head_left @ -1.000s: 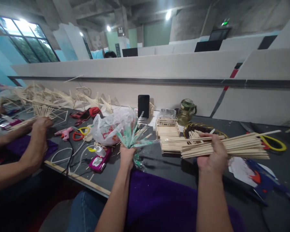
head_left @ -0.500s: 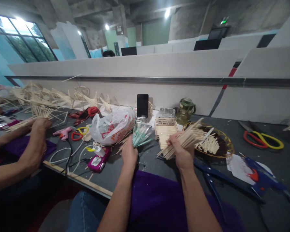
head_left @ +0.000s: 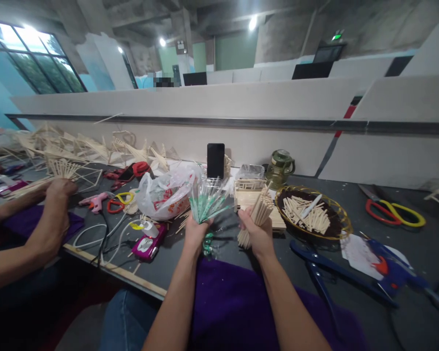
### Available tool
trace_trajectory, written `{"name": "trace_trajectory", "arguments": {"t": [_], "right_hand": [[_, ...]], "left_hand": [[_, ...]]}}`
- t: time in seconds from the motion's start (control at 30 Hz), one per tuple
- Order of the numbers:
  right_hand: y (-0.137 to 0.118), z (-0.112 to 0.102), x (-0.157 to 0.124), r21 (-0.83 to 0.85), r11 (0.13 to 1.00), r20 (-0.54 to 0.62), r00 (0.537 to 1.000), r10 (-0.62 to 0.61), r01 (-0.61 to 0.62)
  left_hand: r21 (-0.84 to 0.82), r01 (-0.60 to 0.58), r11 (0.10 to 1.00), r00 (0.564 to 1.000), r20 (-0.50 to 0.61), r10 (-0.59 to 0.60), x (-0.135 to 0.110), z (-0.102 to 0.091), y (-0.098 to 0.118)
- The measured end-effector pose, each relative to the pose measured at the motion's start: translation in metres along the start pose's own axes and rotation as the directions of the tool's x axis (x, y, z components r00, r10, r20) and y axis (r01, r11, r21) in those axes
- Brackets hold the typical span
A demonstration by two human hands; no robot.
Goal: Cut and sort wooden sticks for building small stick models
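My left hand (head_left: 196, 234) is closed round the lower end of a clear plastic wrapper with green print (head_left: 207, 200), whose top fans out upward. In my right hand (head_left: 259, 238) is a thick bundle of thin wooden sticks (head_left: 261, 210), gripped round its middle and standing nearly upright. Just behind the bundle lies a small model made of sticks (head_left: 280, 222), partly hidden by it. A crumpled white plastic bag (head_left: 164, 192) sits left of the wrapper. To the right, a wicker basket (head_left: 346, 231) holds short sticks and a white pen-like tool.
Blue long-handled cutters (head_left: 322, 261), a blue glue gun (head_left: 395, 268) and scissors (head_left: 395, 212) lie at right. A phone (head_left: 215, 161) and green jug (head_left: 281, 168) stand behind. Left are a purple power socket (head_left: 149, 243), cables and a co-worker's hand (head_left: 60, 192) with sticks.
The stick bundle has swung from slanting rightward to nearly upright and moved left, away from the basket. The wrapper in my left hand has risen and spread out.
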State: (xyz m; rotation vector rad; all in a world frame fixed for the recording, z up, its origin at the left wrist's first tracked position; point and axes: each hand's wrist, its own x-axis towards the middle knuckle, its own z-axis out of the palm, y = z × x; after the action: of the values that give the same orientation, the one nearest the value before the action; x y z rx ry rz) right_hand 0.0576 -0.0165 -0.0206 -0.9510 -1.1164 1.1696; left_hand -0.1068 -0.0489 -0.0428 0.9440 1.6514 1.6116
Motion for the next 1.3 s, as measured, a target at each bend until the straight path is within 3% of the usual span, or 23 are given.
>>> {"name": "trace_trajectory", "arguments": {"t": [0.07,0.2,0.3,0.37,0.47,0.83,0.93,1.0,1.07,1.17,1.23,1.3], "right_hand": [[-0.002,-0.001,0.003,0.034,0.999,-0.028,1.000,0.004,-0.003],[-0.006,-0.002,0.001,-0.029,0.999,0.027,0.999,-0.021,0.022],[-0.008,-0.003,-0.002,-0.154,0.977,0.091,0.987,-0.136,0.148],[-0.010,-0.004,-0.004,-0.273,0.927,0.144,0.963,-0.226,0.258],[-0.012,-0.005,-0.007,-0.388,0.861,0.217,0.941,-0.260,0.328],[0.005,0.007,-0.014,-0.565,0.734,0.447,0.887,-0.112,0.377],[0.005,0.008,-0.015,-0.628,0.693,0.410,0.907,-0.091,0.354],[0.003,0.007,-0.015,-0.609,0.726,0.370,0.924,-0.096,0.319],[-0.002,0.006,-0.014,-0.492,0.827,0.287,0.947,-0.142,0.273],[-0.009,0.003,-0.007,-0.208,0.968,0.018,0.990,-0.142,0.142],[-0.012,0.000,-0.002,-0.042,0.997,-0.131,0.989,-0.073,0.068],[-0.013,-0.004,0.002,0.033,0.999,-0.158,0.987,-0.037,0.043]], "left_hand": [[-0.051,0.045,0.998,0.996,0.085,-0.040,-0.004,0.006,0.001],[-0.177,0.161,0.971,0.953,0.286,-0.106,-0.014,0.016,0.004],[-0.219,0.227,0.949,0.910,0.395,-0.127,-0.017,0.018,0.005],[-0.217,0.232,0.948,0.903,0.411,-0.127,-0.017,0.016,0.005],[-0.231,0.244,0.942,0.894,0.429,-0.127,-0.017,0.013,0.006],[-0.181,0.233,0.955,0.910,0.387,-0.149,-0.012,0.000,0.009],[-0.178,0.213,0.961,0.920,0.369,-0.135,-0.010,0.002,0.007],[-0.179,0.197,0.964,0.927,0.354,-0.124,-0.010,0.003,0.006],[-0.184,0.186,0.965,0.931,0.348,-0.113,-0.012,0.005,0.006],[-0.173,0.173,0.969,0.927,0.361,-0.101,-0.015,0.006,0.008],[-0.147,0.162,0.976,0.915,0.392,-0.093,-0.017,0.007,0.010],[-0.113,0.141,0.984,0.903,0.422,-0.081,-0.018,0.009,0.009]]}}
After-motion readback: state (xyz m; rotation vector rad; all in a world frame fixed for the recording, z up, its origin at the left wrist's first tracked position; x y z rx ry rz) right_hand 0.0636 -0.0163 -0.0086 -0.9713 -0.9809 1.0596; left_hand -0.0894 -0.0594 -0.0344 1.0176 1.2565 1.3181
